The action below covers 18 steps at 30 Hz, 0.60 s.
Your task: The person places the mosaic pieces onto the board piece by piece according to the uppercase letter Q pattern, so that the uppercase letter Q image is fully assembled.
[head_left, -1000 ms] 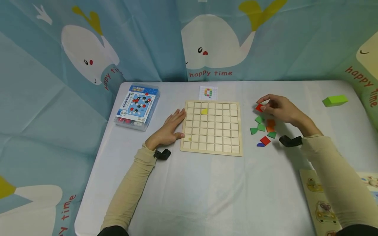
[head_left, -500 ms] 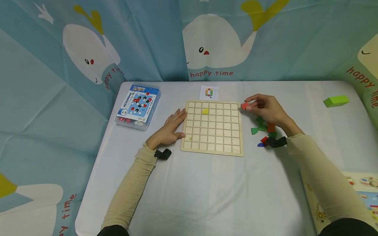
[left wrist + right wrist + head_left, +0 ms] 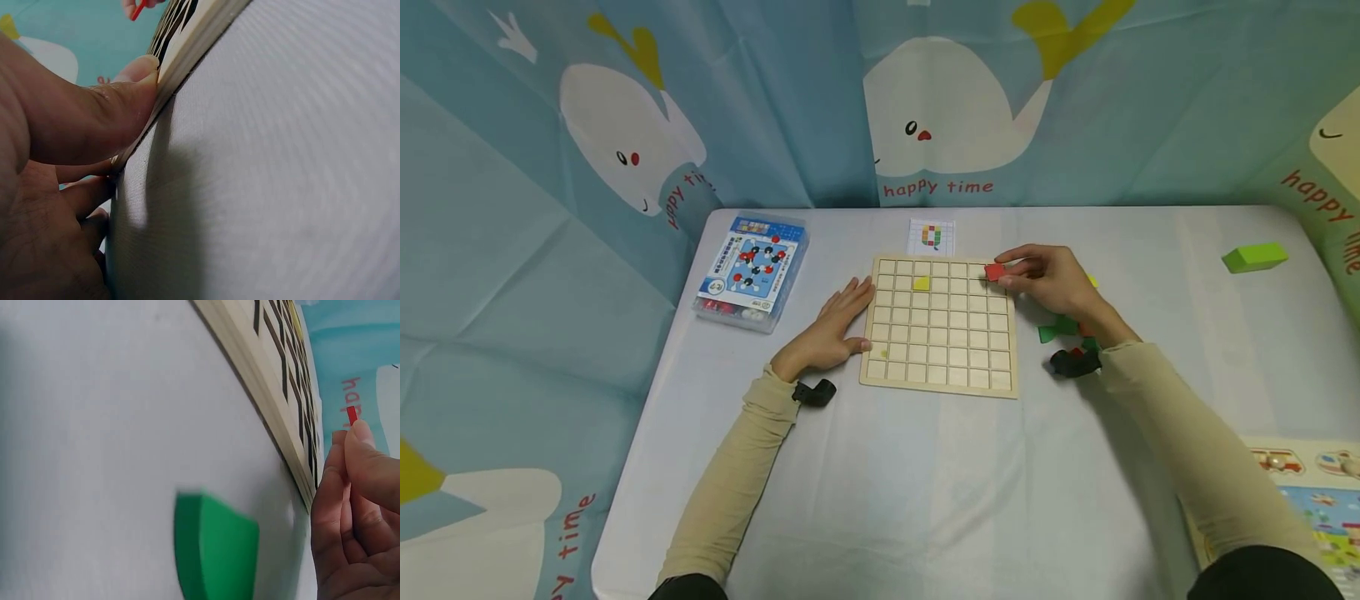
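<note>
My right hand (image 3: 1051, 282) pinches a red square tile (image 3: 995, 272) between thumb and fingertips, over the upper right corner of a wooden grid board (image 3: 938, 392). The same red tile (image 3: 351, 415) shows edge-on in the right wrist view. My left hand (image 3: 826, 333) lies spread along the board's left side, its thumb (image 3: 128, 103) against the wooden edge and the fingers straight. A yellow tile (image 3: 921, 283) sits in a cell of the second row. Right of the board, green tiles (image 3: 1058, 328) lie partly hidden under my right wrist.
Behind the board lies a small pattern card (image 3: 931, 237) with a coloured letter-like figure. A clear plastic box (image 3: 749, 271) with a molecule picture stands at the left. A light green block (image 3: 1255, 257) is at far right, and a picture puzzle board (image 3: 1300, 467) at lower right.
My right hand has carried the red tile left, from the loose tiles to above the board's upper right corner. My left hand has stayed at the board's left edge.
</note>
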Available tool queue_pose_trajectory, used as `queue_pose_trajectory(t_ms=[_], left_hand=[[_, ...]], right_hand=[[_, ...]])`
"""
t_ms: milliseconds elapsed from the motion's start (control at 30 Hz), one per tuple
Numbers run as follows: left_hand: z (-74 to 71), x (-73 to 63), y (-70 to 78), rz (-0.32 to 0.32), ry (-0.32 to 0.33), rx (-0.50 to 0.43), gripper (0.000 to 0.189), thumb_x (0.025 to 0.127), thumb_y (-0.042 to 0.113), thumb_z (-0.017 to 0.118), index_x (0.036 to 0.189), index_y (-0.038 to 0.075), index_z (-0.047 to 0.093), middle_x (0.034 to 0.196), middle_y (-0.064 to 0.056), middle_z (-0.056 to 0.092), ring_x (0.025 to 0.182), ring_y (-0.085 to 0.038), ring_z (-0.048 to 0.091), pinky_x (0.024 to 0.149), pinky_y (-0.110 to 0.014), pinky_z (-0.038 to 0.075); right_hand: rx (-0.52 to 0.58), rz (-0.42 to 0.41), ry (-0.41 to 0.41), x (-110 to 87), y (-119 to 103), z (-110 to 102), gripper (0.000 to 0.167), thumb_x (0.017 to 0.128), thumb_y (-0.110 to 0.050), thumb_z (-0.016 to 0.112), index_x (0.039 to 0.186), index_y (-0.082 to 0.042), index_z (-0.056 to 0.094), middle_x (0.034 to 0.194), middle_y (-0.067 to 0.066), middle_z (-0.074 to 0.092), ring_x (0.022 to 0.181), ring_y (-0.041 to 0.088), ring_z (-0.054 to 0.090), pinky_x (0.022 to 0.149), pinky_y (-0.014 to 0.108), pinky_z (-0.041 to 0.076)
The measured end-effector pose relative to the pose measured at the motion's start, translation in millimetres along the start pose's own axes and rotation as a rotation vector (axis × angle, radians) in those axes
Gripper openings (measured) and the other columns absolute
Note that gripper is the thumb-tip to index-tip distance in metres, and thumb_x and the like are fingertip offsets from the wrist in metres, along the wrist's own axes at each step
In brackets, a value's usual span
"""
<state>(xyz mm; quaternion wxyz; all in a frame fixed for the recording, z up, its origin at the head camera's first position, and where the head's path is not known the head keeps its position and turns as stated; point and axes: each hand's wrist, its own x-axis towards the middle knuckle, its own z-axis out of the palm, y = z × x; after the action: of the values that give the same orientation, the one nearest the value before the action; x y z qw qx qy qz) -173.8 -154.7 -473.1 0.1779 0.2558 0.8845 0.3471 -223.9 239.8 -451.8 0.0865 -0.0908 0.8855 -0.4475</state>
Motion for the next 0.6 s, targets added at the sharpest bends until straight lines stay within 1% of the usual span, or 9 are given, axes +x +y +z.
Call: queue_pose_trajectory(t_ms=[133, 233, 400, 600], left_hand=[[0.1, 0.1, -0.6, 0.002, -0.001, 0.001, 0.09, 0.097, 0.013, 0.07, 0.169, 0.0, 0.017, 0.18, -0.012, 0.007, 0.168, -0.03, -0.003, 0.136, -0.05, -0.004], [-0.2, 0.1, -0.7, 0.001, -0.003, 0.001, 0.09, 0.098, 0.013, 0.07, 0.169, 0.001, 0.016, 0.18, -0.011, 0.006, 0.168, -0.03, -0.003, 0.136, -0.049, -0.004], [0.6, 0.2, -2.0, 0.004, 0.0, -0.003, 0.091, 0.097, 0.013, 0.07, 0.169, 0.002, 0.016, 0.18, -0.012, 0.007, 0.168, -0.03, -0.003, 0.136, -0.05, -0.004], [1.3, 0.7, -2.1, 0.004, 0.004, -0.004, 0.09, 0.097, 0.012, 0.07, 0.169, 0.002, 0.017, 0.18, -0.011, 0.007, 0.168, -0.03, -0.003, 0.136, -0.049, -0.004]], right_hand=[[0.01, 0.002, -0.014, 3.5, -3, 8, 0.038, 0.097, -0.022, 0.078, 0.131, -0.006, 0.072, 0.114, 0.018, 0.079, 0.086, -0.002, 0.069, 0.068, 0.017, 0.052], [0.022, -0.013, -0.016, 6.5, -5, 13, 0.039, 0.097, -0.022, 0.079, 0.131, -0.004, 0.072, 0.114, 0.019, 0.078, 0.085, 0.001, 0.07, 0.07, 0.015, 0.054], [0.046, -0.056, 0.005, 11.4, -11, 22, 0.033, 0.096, -0.021, 0.08, 0.125, -0.004, 0.074, 0.108, 0.018, 0.078, 0.084, 0.008, 0.07, 0.071, 0.014, 0.054], [0.038, -0.102, -0.001, 16.2, -20, 35, 0.03, 0.095, -0.016, 0.081, 0.121, -0.002, 0.075, 0.104, 0.018, 0.075, 0.083, 0.015, 0.068, 0.073, 0.015, 0.053]])
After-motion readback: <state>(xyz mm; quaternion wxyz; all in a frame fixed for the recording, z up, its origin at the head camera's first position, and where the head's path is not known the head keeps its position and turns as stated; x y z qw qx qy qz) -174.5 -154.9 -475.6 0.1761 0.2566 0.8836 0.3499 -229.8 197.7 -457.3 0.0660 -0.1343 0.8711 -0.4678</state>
